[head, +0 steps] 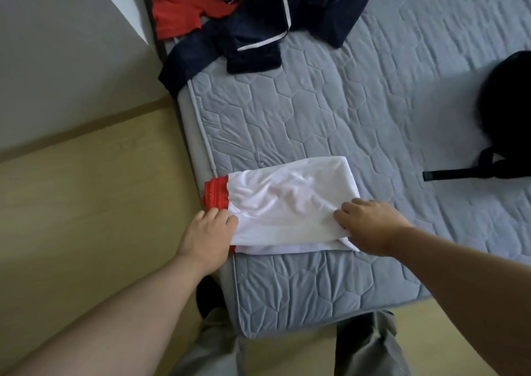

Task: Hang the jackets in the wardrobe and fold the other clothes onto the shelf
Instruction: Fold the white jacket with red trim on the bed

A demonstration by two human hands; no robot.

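White garment (287, 203), hands (207, 232) (370, 226) gripping its two ends.

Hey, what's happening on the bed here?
A person is folding a white garment with a red waistband at the near end of the grey mattress. The left hand grips it at the waistband end and the right hand holds the opposite end; it looks already folded over once. A navy jacket and a red garment lie unfolded at the far end, and a black bag sits to the right.
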